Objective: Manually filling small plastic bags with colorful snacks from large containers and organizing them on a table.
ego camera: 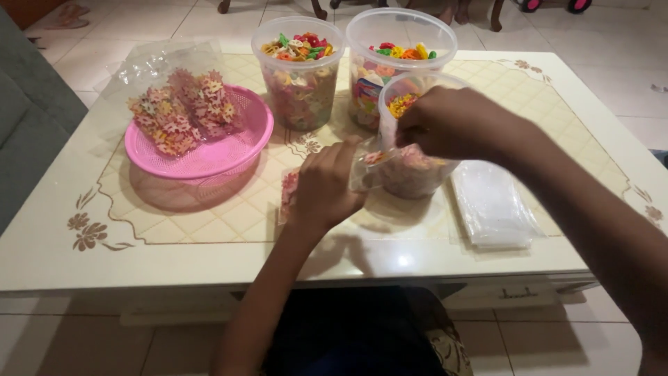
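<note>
- left hand (325,186) sits near the middle of the desk (209,230), fingers curled together around the edge of a small clear bag (372,167) with pinkish pieces inside
- right hand (445,122) reaches in from the right, fingers pinched together at the mouth of that same bag, right up against the nearest clear tub (410,139)
- so the bag hangs between both hands, just above the desk, in front of the near tub
- a flat packet of pink pieces (289,191) lies on the desk under the left hand, mostly hidden by it
- near tub holds pale pink pieces low down and some yellow ones up by the rim
- two more clear tubs stand on the far side: the left tub (299,73) is heaped with mixed coloured pieces, the right tub (400,49) shows red, orange, green and yellow bits at the top
- far left, a pink basket (209,150) rests on the desk, carrying clear packs of flower-shaped snacks (181,111) in pink and beige, wrapped in crinkly plastic
- to the right of the hands, a stack of empty clear bags (490,202) lies flat on the desk, well apart from the basket
- the desk is cream with a brown floral line pattern, tiled floor (612,35) beyond it
- grey sofa edge (28,118) shows at the far left
</note>
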